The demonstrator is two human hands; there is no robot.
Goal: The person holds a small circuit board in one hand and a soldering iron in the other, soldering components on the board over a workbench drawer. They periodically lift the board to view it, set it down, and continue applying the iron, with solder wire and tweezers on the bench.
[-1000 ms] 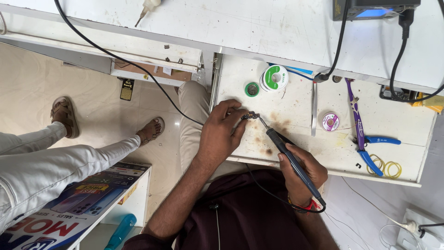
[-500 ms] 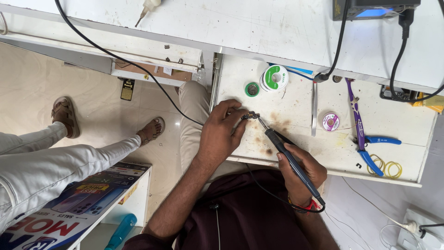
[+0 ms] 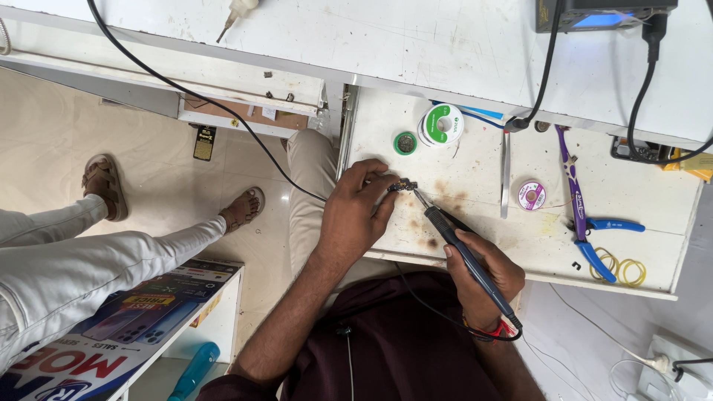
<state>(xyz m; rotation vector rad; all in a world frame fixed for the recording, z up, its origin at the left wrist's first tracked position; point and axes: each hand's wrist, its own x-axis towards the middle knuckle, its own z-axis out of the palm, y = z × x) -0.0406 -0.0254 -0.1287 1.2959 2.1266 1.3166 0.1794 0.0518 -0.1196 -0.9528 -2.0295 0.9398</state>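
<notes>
Soldering a small part on a white pull-out shelf.

The small dark part [image 3: 402, 186] sits near the left edge of the shelf [image 3: 483, 245], pinched between the thumb and fingers of the left hand [image 3: 356, 212]. The soldering iron [image 3: 460, 249] slants up from the right hand [image 3: 483, 278], which is closed around its dark handle, and its tip touches the part. Scorch marks stain the shelf just beside the tip. Farther back stand a spool of solder wire [image 3: 440, 124] and a small green tin [image 3: 405, 142]. To the right lie tweezers [image 3: 505, 174], a small pink reel [image 3: 532, 195], blue-handled cutters [image 3: 583, 215] and yellow rubber bands [image 3: 622, 269]. On the left, another person's legs [image 3: 89, 252] stretch across the floor.
</notes>
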